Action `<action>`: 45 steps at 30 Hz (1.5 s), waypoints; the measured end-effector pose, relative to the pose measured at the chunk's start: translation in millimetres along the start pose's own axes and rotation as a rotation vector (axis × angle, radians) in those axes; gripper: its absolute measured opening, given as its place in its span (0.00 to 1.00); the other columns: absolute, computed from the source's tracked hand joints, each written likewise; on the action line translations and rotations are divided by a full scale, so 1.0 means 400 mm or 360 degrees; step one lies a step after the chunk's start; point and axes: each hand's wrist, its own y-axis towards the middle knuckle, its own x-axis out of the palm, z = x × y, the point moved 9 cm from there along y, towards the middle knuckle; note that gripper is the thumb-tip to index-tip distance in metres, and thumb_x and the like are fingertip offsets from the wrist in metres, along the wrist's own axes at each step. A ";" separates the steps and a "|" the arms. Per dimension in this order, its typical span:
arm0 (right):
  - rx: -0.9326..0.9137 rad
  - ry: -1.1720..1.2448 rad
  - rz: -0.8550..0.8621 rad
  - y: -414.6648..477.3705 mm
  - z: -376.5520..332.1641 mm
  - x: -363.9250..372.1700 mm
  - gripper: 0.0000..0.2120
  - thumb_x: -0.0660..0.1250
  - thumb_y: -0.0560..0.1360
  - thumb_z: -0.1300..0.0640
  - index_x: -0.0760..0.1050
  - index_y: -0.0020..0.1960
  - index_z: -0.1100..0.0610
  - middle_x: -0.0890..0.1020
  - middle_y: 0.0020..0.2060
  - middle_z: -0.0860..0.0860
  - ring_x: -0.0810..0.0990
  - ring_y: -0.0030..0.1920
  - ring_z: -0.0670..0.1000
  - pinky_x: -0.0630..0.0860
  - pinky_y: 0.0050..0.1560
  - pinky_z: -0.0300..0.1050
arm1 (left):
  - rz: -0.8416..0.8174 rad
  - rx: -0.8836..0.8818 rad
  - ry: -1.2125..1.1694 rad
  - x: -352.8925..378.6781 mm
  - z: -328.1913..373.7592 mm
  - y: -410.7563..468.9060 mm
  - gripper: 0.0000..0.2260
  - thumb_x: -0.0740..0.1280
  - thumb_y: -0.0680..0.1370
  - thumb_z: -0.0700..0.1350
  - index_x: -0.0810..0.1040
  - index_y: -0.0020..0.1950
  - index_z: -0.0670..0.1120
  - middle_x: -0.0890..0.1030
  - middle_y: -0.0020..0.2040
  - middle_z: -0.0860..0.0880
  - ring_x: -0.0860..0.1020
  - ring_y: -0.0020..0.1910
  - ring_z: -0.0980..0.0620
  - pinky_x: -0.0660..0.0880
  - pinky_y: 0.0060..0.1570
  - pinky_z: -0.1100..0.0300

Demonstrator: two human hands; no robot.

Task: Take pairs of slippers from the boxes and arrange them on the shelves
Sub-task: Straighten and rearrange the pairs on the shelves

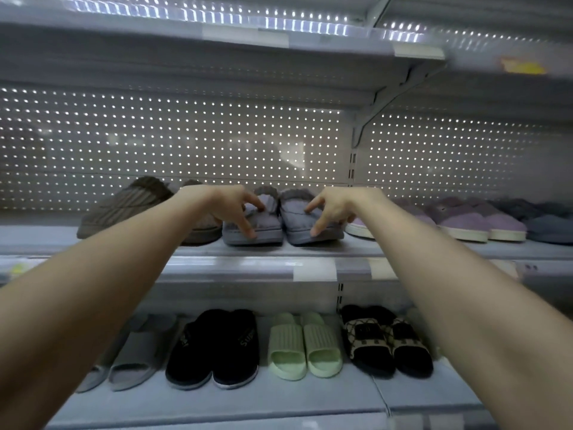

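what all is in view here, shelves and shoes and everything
top shelf: one, pale grey, overhead
middle shelf: one, pale grey, at hand height
lower shelf: one, pale grey, below
pegboard panel: one, white, perforated, behind the middle shelf
brown slippers: one pair, brown ribbed, middle shelf left
grey-blue slippers: one pair, middle shelf centre
lilac slippers: several, white soles, middle shelf right
dark blue slippers: count unclear, far right
grey slides: one pair, lower shelf left
black slippers: one pair, lower shelf
green slides: one pair, pale green, lower shelf centre
patterned slides: one pair, black and beige, lower shelf right
left hand: grips the left grey-blue slipper
right hand: grips the right one
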 end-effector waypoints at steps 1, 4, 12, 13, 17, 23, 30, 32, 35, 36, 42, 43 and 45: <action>0.0014 -0.0014 -0.0003 0.001 -0.001 0.006 0.36 0.76 0.68 0.50 0.65 0.72 0.45 0.71 0.68 0.53 0.77 0.52 0.56 0.75 0.53 0.49 | -0.0011 0.0021 -0.0062 0.005 -0.002 0.000 0.35 0.77 0.67 0.48 0.66 0.71 0.56 0.69 0.69 0.44 0.72 0.65 0.44 0.77 0.55 0.51; 0.0040 -0.0032 0.0024 0.005 -0.001 0.010 0.35 0.76 0.68 0.51 0.65 0.72 0.46 0.71 0.68 0.54 0.74 0.49 0.54 0.72 0.49 0.46 | -0.0006 0.0072 -0.0147 0.008 -0.008 0.001 0.34 0.76 0.68 0.47 0.67 0.71 0.56 0.68 0.69 0.44 0.72 0.64 0.43 0.78 0.46 0.57; 0.0101 -0.0120 0.0088 0.020 -0.002 0.010 0.35 0.75 0.67 0.45 0.66 0.71 0.43 0.70 0.69 0.52 0.77 0.51 0.55 0.75 0.60 0.52 | 0.0043 0.0111 -0.0161 0.021 -0.003 0.025 0.32 0.75 0.69 0.47 0.67 0.71 0.56 0.69 0.69 0.44 0.72 0.63 0.43 0.77 0.48 0.57; 0.0106 -0.0132 0.0094 0.023 -0.001 0.008 0.35 0.75 0.67 0.45 0.66 0.71 0.42 0.70 0.69 0.52 0.78 0.50 0.55 0.76 0.60 0.52 | 0.0050 0.0113 -0.0167 0.021 -0.004 0.028 0.32 0.75 0.69 0.47 0.67 0.70 0.56 0.69 0.69 0.44 0.72 0.64 0.43 0.77 0.49 0.56; 0.0104 -0.0123 0.0093 0.040 0.005 0.008 0.35 0.75 0.67 0.45 0.66 0.71 0.43 0.69 0.70 0.52 0.78 0.55 0.57 0.76 0.59 0.52 | 0.0088 0.0106 -0.0168 0.023 -0.008 0.042 0.32 0.75 0.69 0.47 0.67 0.71 0.56 0.68 0.70 0.44 0.71 0.65 0.43 0.75 0.53 0.55; 0.0062 -0.0116 0.0125 0.071 0.023 0.012 0.36 0.76 0.66 0.44 0.66 0.71 0.44 0.68 0.71 0.52 0.72 0.63 0.57 0.75 0.59 0.51 | 0.0093 0.0083 -0.0160 0.031 -0.006 0.066 0.33 0.75 0.70 0.47 0.66 0.71 0.56 0.67 0.71 0.44 0.69 0.66 0.42 0.73 0.58 0.53; 0.0051 -0.0101 0.0109 0.093 0.035 0.009 0.36 0.76 0.66 0.45 0.67 0.71 0.44 0.67 0.71 0.53 0.74 0.61 0.58 0.76 0.59 0.53 | 0.0102 0.0072 -0.0128 0.036 -0.012 0.092 0.33 0.75 0.69 0.47 0.66 0.71 0.57 0.67 0.71 0.45 0.69 0.67 0.43 0.72 0.60 0.53; 0.0051 -0.0093 0.0097 0.099 0.038 0.010 0.37 0.76 0.66 0.45 0.67 0.71 0.44 0.67 0.71 0.53 0.74 0.61 0.58 0.76 0.59 0.55 | 0.0109 0.0067 -0.0117 0.038 -0.014 0.100 0.33 0.75 0.69 0.48 0.66 0.71 0.57 0.67 0.71 0.45 0.69 0.67 0.44 0.73 0.59 0.53; 0.0053 -0.0067 0.0097 0.108 0.043 0.009 0.37 0.77 0.65 0.45 0.67 0.71 0.44 0.68 0.71 0.53 0.74 0.61 0.58 0.76 0.59 0.56 | 0.0111 0.0074 -0.0099 0.040 -0.014 0.114 0.33 0.75 0.69 0.48 0.65 0.71 0.57 0.67 0.71 0.46 0.69 0.67 0.44 0.72 0.59 0.54; 0.0051 -0.0068 0.0100 0.110 0.045 0.008 0.37 0.77 0.65 0.45 0.67 0.71 0.44 0.68 0.70 0.53 0.74 0.60 0.58 0.76 0.59 0.55 | 0.0113 0.0076 -0.0092 0.040 -0.013 0.118 0.33 0.75 0.69 0.48 0.65 0.71 0.57 0.67 0.71 0.46 0.69 0.67 0.44 0.72 0.59 0.54; 0.0052 -0.0091 0.0110 0.123 0.054 0.005 0.37 0.77 0.65 0.45 0.68 0.70 0.44 0.69 0.70 0.52 0.74 0.60 0.58 0.75 0.60 0.56 | 0.0108 0.0076 -0.0088 0.047 -0.018 0.145 0.34 0.75 0.69 0.49 0.66 0.71 0.57 0.68 0.71 0.47 0.69 0.68 0.45 0.70 0.64 0.51; 0.0051 -0.0083 0.0110 0.125 0.056 0.004 0.37 0.77 0.65 0.45 0.68 0.70 0.44 0.69 0.70 0.53 0.75 0.60 0.58 0.75 0.60 0.56 | 0.0104 0.0074 -0.0091 0.048 -0.019 0.149 0.34 0.76 0.68 0.49 0.66 0.71 0.57 0.68 0.71 0.47 0.69 0.67 0.44 0.70 0.64 0.50; 0.0048 -0.0060 0.0109 0.129 0.060 0.004 0.37 0.77 0.65 0.45 0.68 0.70 0.44 0.69 0.70 0.53 0.74 0.60 0.58 0.75 0.60 0.56 | 0.0101 0.0074 -0.0099 0.050 -0.018 0.156 0.34 0.76 0.68 0.49 0.66 0.71 0.58 0.68 0.71 0.47 0.70 0.67 0.44 0.71 0.63 0.49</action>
